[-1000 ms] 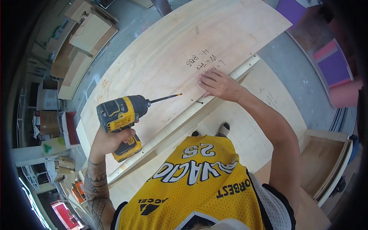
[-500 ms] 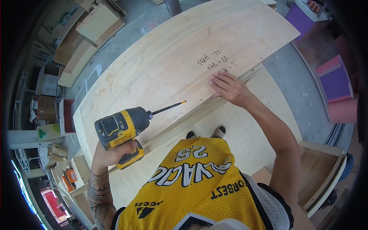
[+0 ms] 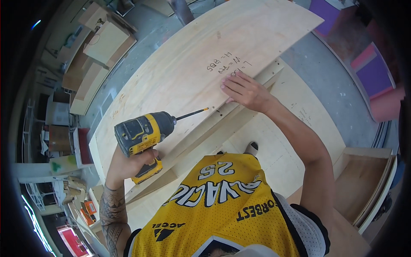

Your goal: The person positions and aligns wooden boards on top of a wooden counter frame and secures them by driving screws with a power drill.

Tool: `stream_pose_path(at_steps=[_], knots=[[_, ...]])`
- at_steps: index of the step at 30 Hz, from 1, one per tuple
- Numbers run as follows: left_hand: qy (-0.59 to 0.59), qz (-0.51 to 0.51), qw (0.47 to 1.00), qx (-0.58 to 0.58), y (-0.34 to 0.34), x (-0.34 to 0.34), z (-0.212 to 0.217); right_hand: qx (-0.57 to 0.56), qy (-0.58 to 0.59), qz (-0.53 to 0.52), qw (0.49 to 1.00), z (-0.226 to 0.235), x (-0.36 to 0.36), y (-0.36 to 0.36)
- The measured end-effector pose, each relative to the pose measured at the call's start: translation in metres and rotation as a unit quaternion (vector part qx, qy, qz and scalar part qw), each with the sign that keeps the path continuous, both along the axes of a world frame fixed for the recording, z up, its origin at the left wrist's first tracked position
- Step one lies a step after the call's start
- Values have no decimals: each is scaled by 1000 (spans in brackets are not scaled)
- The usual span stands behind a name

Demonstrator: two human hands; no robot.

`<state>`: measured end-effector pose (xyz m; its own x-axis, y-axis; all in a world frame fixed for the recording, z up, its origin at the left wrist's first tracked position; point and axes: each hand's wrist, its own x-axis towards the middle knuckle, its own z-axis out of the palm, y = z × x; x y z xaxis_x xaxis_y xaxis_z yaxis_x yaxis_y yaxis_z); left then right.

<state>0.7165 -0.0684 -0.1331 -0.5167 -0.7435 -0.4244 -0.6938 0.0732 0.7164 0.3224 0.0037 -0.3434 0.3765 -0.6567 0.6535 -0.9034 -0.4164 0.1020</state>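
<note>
My left hand (image 3: 135,162) is wrapped round the handle of a yellow-and-black cordless drill (image 3: 143,132). From its chuck a long dark driver bit (image 3: 192,113) with a yellow tip points right, over the near edge of a pale plywood panel (image 3: 171,81). The tip appears beside a small dark spot in that edge; I cannot tell if it touches. My right hand (image 3: 248,92) lies on the panel with its fingers stretched flat over part of some handwritten marks, the thumb close to the edge. Under the panel runs a wooden rail (image 3: 274,73) with small dark holes.
A second pale board (image 3: 295,111) lies below, with a shoe (image 3: 252,148) on it. An open wooden box (image 3: 364,184) stands at the right. Wooden cabinets (image 3: 107,43) are at the far left, purple and pink panels (image 3: 374,79) at the far right.
The panel has shifted left in view, with my right hand on it, and more of the rail beneath its near edge shows. The drill sits slightly further right, its bit nearer the panel's edge.
</note>
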Motion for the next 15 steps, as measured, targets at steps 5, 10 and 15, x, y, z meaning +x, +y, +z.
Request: stream_pose_path(at_steps=[5,10,15], knots=[[43,-45,997,-53,-6,-9,7,23,2,-21,1000,-18,2,3],[-10,-2,1000,-25,-7,-1,9,28,-5,-22,999,-14,2,2],[4,3,1000,-10,-13,16,8,46,2,-29,999,-13,4,9]])
